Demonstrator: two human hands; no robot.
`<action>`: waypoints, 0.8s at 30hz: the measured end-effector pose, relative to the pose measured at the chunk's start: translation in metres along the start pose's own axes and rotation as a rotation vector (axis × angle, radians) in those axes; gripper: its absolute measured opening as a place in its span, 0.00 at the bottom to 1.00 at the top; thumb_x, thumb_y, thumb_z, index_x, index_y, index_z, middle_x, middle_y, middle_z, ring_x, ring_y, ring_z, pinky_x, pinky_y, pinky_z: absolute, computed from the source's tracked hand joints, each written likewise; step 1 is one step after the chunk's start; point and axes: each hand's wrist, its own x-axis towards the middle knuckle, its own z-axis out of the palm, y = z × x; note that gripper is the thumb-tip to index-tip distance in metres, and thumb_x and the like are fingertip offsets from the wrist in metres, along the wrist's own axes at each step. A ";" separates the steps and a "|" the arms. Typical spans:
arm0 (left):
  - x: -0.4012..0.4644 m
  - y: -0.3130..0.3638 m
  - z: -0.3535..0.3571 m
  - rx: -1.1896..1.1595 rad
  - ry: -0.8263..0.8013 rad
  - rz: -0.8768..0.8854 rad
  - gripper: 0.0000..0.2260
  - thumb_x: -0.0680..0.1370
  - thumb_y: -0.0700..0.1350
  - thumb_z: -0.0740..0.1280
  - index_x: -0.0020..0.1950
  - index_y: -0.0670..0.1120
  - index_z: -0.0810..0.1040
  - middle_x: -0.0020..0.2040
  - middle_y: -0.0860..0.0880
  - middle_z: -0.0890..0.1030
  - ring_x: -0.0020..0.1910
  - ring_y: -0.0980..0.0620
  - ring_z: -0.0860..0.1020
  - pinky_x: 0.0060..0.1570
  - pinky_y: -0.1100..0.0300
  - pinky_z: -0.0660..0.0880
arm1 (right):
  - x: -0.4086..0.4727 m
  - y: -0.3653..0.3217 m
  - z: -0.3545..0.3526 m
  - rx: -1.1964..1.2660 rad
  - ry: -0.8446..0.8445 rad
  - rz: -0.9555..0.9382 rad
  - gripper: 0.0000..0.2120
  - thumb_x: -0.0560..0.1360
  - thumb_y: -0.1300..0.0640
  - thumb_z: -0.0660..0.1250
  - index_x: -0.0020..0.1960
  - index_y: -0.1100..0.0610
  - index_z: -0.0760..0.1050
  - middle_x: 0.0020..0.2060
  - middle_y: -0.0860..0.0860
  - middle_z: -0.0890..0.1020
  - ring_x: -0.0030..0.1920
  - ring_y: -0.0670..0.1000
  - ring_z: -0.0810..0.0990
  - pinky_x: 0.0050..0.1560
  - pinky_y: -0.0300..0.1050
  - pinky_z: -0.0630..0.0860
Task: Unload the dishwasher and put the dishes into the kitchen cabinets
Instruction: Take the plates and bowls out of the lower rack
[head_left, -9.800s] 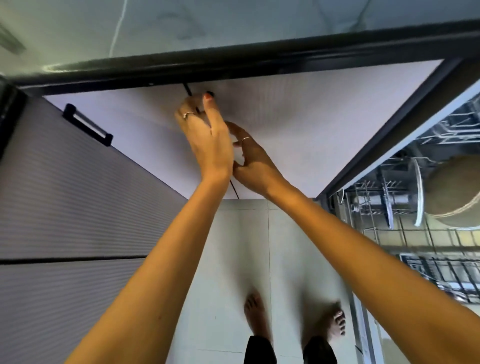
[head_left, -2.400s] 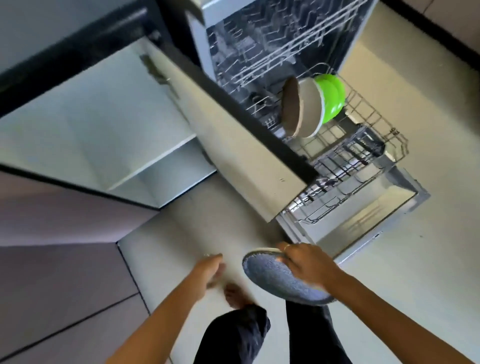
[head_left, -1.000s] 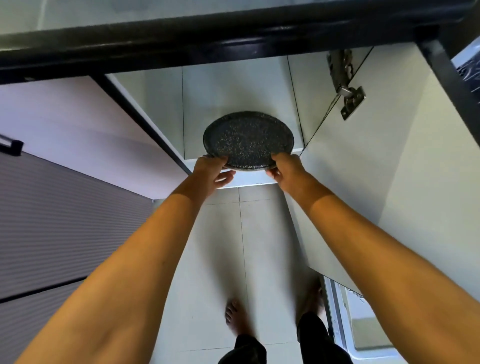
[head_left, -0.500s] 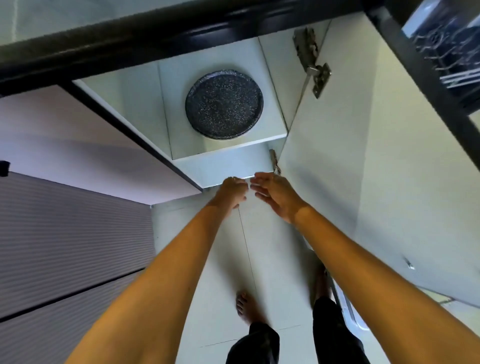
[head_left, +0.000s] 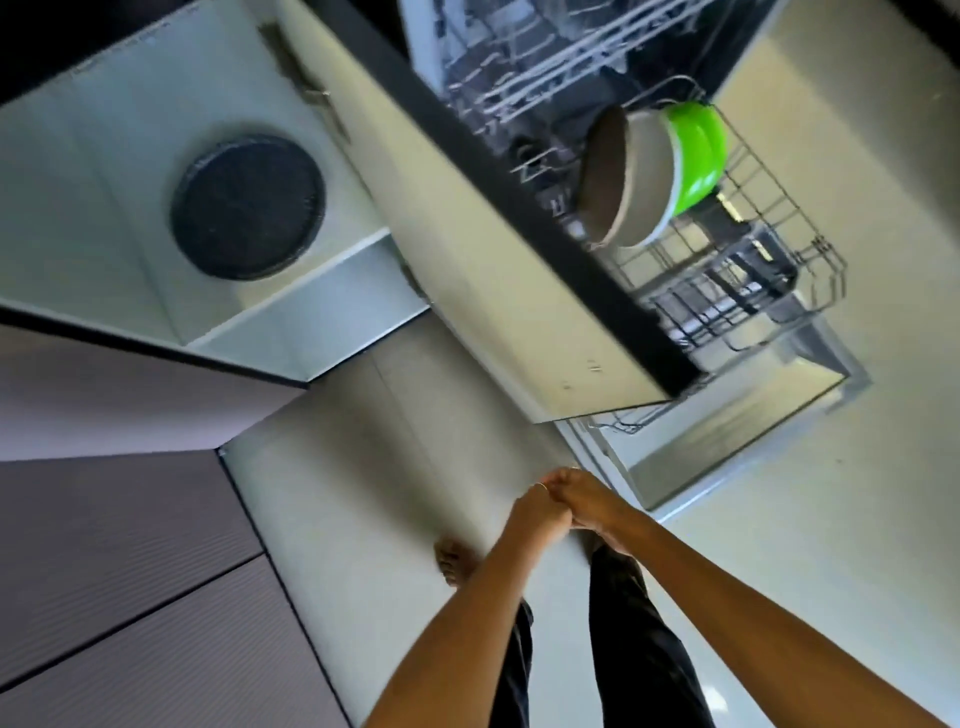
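A dark speckled plate lies flat on the white shelf inside the open cabinet, with no hand on it. My left hand and my right hand are low over the floor, touching each other, fingers loosely bent and holding nothing. To the right, the pulled-out dishwasher rack holds a beige bowl on edge with a green bowl nested behind it.
The open cabinet door juts out between the cabinet and the dishwasher and hides part of the rack. The lowered dishwasher door lies right of my hands. Grey ribbed cabinet fronts fill the left. My bare foot stands on pale floor tiles.
The plate was set on the cabinet shelf and released. Both hands have dropped down and come together, and my view has swung right toward the dishwasher.
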 end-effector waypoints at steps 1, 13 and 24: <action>-0.001 0.010 0.015 0.016 -0.024 0.016 0.18 0.78 0.36 0.56 0.67 0.41 0.71 0.64 0.39 0.75 0.64 0.43 0.73 0.57 0.58 0.70 | -0.003 0.006 -0.015 0.010 0.013 0.010 0.10 0.79 0.66 0.56 0.44 0.57 0.73 0.40 0.54 0.77 0.40 0.49 0.76 0.36 0.38 0.73; 0.020 0.168 0.076 -0.050 0.023 0.191 0.18 0.79 0.40 0.53 0.66 0.50 0.71 0.60 0.46 0.78 0.59 0.46 0.77 0.59 0.53 0.75 | -0.004 -0.027 -0.181 0.147 0.130 -0.164 0.10 0.78 0.67 0.59 0.56 0.63 0.75 0.48 0.58 0.77 0.46 0.53 0.75 0.41 0.39 0.74; 0.060 0.262 0.032 -0.012 0.252 0.134 0.22 0.80 0.39 0.57 0.74 0.41 0.59 0.68 0.39 0.71 0.54 0.45 0.77 0.44 0.57 0.74 | 0.037 -0.099 -0.242 0.113 0.137 -0.226 0.13 0.80 0.62 0.57 0.63 0.60 0.72 0.47 0.55 0.79 0.40 0.47 0.76 0.46 0.45 0.75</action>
